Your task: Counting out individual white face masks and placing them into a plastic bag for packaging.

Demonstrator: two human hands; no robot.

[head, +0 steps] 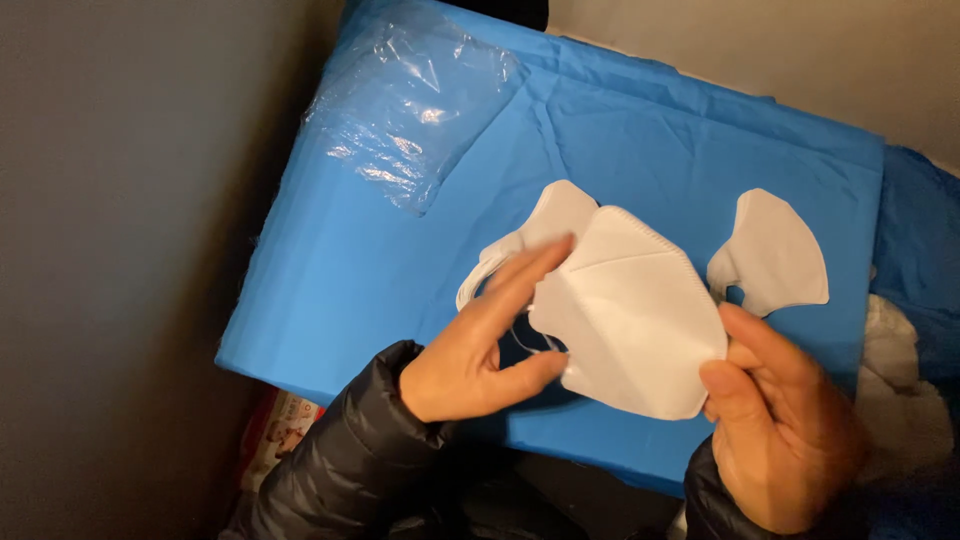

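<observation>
A folded white face mask (628, 312) is held above a blue cloth-covered surface (640, 150). My left hand (480, 345) pinches its left edge, thumb underneath and fingers stretched over the top. My right hand (785, 425) grips the mask's lower right corner between thumb and fingers. A second white mask (553, 216) lies on the cloth, partly hidden behind the held one, its ear loop showing at the left. A third white mask (775, 252) lies flat on the cloth to the right. Both my arms are in dark puffy sleeves.
A crumpled clear plastic wrapper (410, 110) lies on the cloth's far left corner. A grey wall runs down the left side. A printed package (280, 432) peeks out below the surface's near left corner. White fabric (900, 390) sits at the right edge.
</observation>
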